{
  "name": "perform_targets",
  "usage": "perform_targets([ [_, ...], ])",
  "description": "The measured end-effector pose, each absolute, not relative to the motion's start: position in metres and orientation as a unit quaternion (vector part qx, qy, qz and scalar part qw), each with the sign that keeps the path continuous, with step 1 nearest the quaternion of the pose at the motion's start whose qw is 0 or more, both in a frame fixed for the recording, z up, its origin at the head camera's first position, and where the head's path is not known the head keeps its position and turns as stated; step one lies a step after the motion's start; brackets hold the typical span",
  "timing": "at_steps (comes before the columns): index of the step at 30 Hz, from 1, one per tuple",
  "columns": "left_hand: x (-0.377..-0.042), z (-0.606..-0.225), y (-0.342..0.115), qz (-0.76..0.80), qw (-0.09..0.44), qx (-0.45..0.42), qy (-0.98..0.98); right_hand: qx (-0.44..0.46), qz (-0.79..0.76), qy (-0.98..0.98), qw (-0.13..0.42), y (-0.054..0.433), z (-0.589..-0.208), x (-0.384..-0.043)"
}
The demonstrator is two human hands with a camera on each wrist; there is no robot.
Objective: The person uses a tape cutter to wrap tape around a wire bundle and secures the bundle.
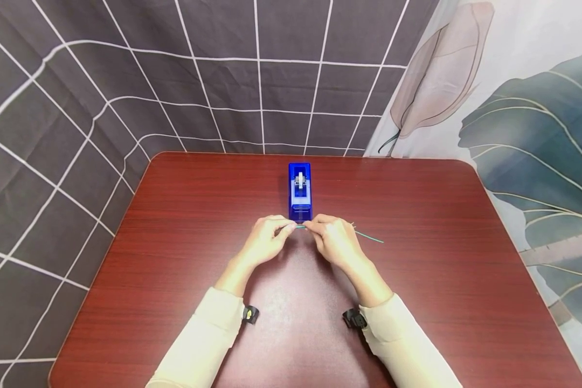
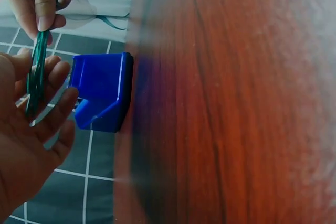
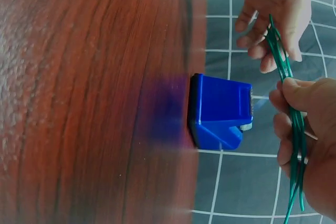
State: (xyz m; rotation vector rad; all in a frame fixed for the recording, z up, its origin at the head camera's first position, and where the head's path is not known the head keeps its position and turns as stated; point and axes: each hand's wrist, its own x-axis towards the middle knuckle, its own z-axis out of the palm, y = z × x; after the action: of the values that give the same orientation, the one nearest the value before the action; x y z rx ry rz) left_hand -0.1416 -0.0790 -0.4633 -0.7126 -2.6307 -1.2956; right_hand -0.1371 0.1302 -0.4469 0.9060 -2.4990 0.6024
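1. Our right hand (image 1: 338, 237) pinches the wires (image 3: 297, 140) mid-length; our left hand (image 1: 265, 238) curls loosely round one end.
2. They're above the table (image 1: 199, 215), toward its far edge, near the dispenser (image 1: 300, 201).
3. Likely light and springy; we'd best pinch mid-bundle.

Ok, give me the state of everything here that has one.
Wires, bunched, raised off the table, ends spreading.
Right hand, pinching the wires.
Left hand, fingers bent near the wires' end, grip unclear.
Tape dispenser, upright on the table.
Dark cloth, hung up, creased.
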Motion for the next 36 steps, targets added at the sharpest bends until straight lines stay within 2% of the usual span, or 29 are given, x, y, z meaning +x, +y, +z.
perform_targets([
  [4, -0.1422, -0.4627, -0.0795, -0.454, 0.027, -0.209, -0.866, 0.334, 0.223, -0.888, 0.222, 0.1301, -0.4481, -0.1379],
  [8, -0.1429, -0.4631, -0.0791, -0.478, 0.017, -0.19, -0.858, 0.334, 0.237, -0.886, 0.219, 0.1294, -0.4485, -0.1381],
  [19, -0.1441, -0.4676, -0.0762, -0.485, 0.064, -0.201, -0.849, 0.321, 0.24, -0.904, 0.15, 0.1274, -0.4458, -0.1385],
  [29, -0.1469, -0.4679, -0.0773, -0.489, 0.076, -0.201, -0.846, 0.336, 0.233, -0.889, 0.207, 0.1276, -0.4486, -0.1399],
  [36, -0.1452, -0.4655, -0.0765, -0.5, 0.035, -0.155, -0.851, 0.327, 0.232, -0.89, 0.219, 0.1263, -0.4475, -0.1386],
])
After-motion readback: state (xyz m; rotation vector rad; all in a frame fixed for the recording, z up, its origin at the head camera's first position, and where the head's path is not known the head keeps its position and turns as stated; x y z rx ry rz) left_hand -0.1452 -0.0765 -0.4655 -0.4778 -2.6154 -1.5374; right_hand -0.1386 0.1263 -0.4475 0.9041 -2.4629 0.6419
